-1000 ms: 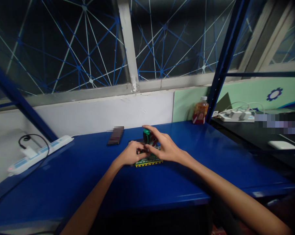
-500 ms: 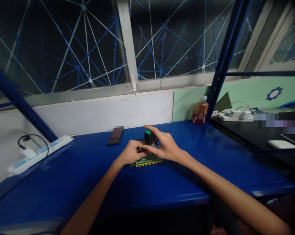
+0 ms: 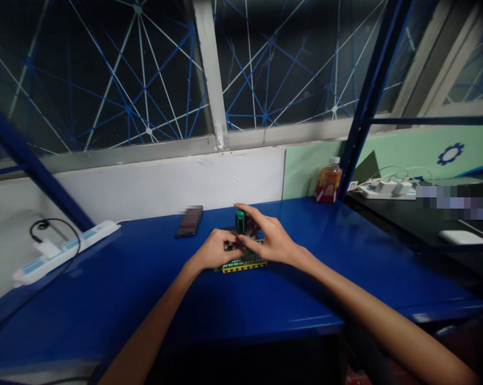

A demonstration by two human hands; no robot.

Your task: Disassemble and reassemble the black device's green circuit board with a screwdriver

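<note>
A screwdriver point(image 3: 240, 221) with a green and black handle stands upright over a green circuit board point(image 3: 245, 262) that has a yellow strip along its near edge. The fingers of my right hand point(image 3: 271, 240) curl around the handle from the right, index finger reaching past its top. From the left, my left hand point(image 3: 217, 249) brings thumb and forefinger together low down, at the screwdriver's shaft. Both hands rest close over the board and cover much of it. The screwdriver's tip is hidden behind the fingers.
A dark phone point(image 3: 190, 222) lies on the blue table point(image 3: 225, 310) behind my left hand. At the left is a white power strip point(image 3: 69, 251) with a black cable. A drink bottle point(image 3: 328, 181) stands at the back right, beside a blue metal post point(image 3: 361, 123).
The screwdriver handle has turned and shifted slightly from side to side between my right fingers. My left hand and the board have stayed in place.
</note>
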